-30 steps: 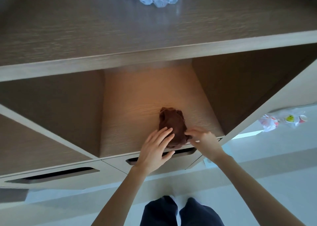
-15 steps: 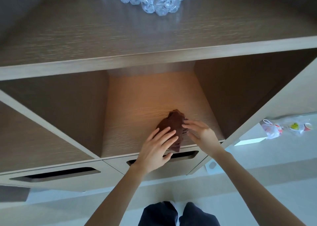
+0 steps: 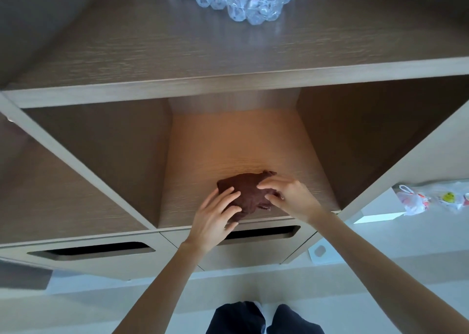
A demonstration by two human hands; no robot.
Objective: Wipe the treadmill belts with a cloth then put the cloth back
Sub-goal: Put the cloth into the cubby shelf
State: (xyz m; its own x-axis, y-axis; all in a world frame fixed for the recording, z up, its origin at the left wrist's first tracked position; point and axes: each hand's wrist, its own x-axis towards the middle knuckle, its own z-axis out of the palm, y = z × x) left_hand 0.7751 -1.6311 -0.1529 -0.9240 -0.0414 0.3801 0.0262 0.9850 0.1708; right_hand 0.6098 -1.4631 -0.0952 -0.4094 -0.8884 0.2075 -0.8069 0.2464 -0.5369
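On shelf (image 3: 228,143) | cloth (image 3: 250,194) dark brown, crumpled (low heap) | left hand (image 3: 213,222) flat on it; right hand (image 3: 291,196) pinches it

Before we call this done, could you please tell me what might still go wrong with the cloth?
1. The cloth lies bunched near the front edge of the cubby, so it could slip off.
2. The left hand and right hand both touch it; drawing them back might drag it out, more so if the right hand pinches it, which I cannot tell.
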